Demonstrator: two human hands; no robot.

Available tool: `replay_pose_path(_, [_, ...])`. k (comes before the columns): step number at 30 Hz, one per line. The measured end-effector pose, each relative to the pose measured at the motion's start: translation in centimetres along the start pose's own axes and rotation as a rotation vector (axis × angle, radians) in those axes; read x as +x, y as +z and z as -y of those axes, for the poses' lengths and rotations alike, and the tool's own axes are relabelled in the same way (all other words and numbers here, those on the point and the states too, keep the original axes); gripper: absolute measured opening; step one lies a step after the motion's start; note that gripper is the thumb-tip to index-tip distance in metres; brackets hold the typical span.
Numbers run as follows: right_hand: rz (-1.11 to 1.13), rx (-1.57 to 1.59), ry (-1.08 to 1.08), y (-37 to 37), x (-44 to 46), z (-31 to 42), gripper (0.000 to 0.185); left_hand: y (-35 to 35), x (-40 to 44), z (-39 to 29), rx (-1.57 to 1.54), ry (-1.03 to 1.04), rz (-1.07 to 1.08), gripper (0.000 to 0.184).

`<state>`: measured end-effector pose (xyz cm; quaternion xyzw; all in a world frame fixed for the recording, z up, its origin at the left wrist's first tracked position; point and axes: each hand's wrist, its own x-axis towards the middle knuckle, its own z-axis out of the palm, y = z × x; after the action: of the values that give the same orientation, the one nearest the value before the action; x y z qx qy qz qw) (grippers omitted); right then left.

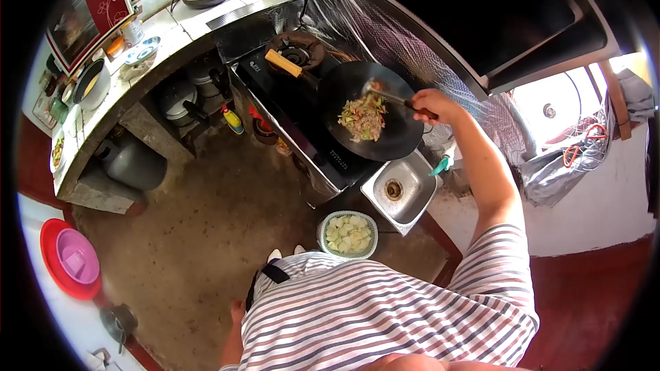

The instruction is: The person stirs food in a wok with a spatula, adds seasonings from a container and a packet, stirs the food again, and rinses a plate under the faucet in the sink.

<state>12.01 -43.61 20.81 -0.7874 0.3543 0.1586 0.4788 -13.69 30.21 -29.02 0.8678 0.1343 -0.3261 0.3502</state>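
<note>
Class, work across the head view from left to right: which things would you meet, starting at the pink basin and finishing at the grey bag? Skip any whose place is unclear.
Pink basin → grey cylinder → yellow bottle → wok → right hand → grey bag.

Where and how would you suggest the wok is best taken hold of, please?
Probably by the straight wooden handle, with the left hand coming from the person's left. The handle juts out that way from the wok, clear of the food, while the right hand holds the spatula on the opposite side.
</note>
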Motion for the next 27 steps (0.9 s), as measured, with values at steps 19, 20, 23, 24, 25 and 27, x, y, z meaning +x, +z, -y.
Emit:
replay_pose_path(19, [-0.329, -1.271, -0.286, 8.7, -2.2, -5.7, 0.028, -4.2, 2.7, -6.5, 0.049, 0.071, -0.057, 0.032])
replay_pose_path(20, [-0.33, -1.147, -0.216, 7.5, -2.6, -5.3, 0.028, -4.3, 2.4, -6.4, 0.065, 0.069, -0.07, 0.033])
replay_pose_path(23, [-0.413, -0.675, -0.482, 4.0, -3.0, -7.9, 0.022, -4.2, 0.9, -5.6, 0.17, 0.069, -0.18, 0.033])
replay_pose_path(24, [-0.406, -0.58, -0.482, 3.3, -3.9, -7.7, 0.021, -4.0, 0.6, -5.3, 0.204, 0.06, -0.198, 0.033])
replay_pose_path(25, [-0.432, -0.577, -0.459, 2.9, -4.6, -7.6, 0.022, -4.1, 1.3, -4.2, 0.225, 0.042, -0.066, 0.035])
replay_pose_path(27, [-0.474, -0.627, -0.493, 2.3, -5.3, -7.9, 0.022, -3.7, 2.7, -1.4, 0.246, 0.022, 0.068, 0.037])
